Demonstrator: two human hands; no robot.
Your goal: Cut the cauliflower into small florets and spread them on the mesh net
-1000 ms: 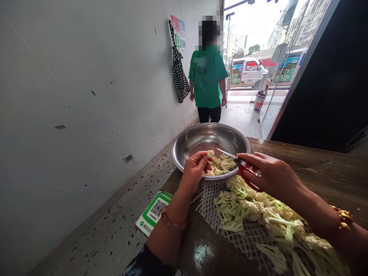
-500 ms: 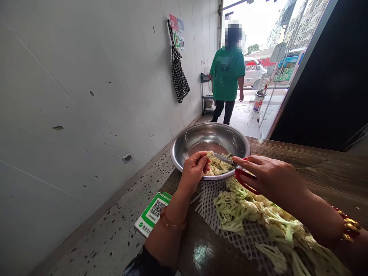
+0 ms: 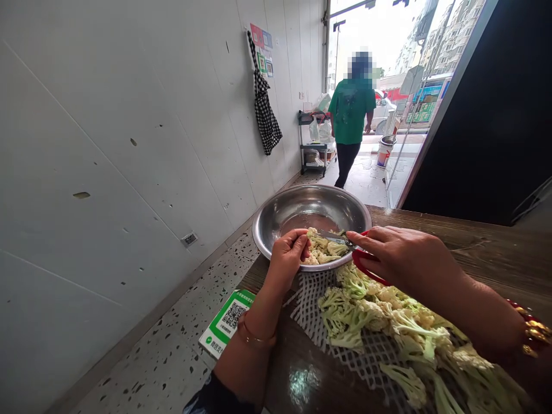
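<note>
My left hand (image 3: 290, 256) pinches a small cauliflower floret (image 3: 312, 233) over the near side of a wide steel bowl (image 3: 269, 214). Red-handled scissors (image 3: 334, 237) are in my right hand (image 3: 405, 253), its index finger stretched along them; their blades point left toward the floret. Cut cauliflower pieces (image 3: 321, 255) lie in the near part of the bowl. Below my right hand, a heap of larger cauliflower pieces (image 3: 379, 313) rests on white foam netting (image 3: 313, 313).
A wooden table (image 3: 483, 238) carries all this, with a green QR-code card (image 3: 228, 319) at its left edge. A wall (image 3: 129, 172) runs along the left. Ahead, a person in a green shirt (image 3: 351, 112) walks near a shelf cart (image 3: 313, 146) and a bucket (image 3: 385, 150).
The person in green has moved farther off toward the doorway, uncovering more of the cart. The scissor blades look a little wider apart. My hands have hardly moved.
</note>
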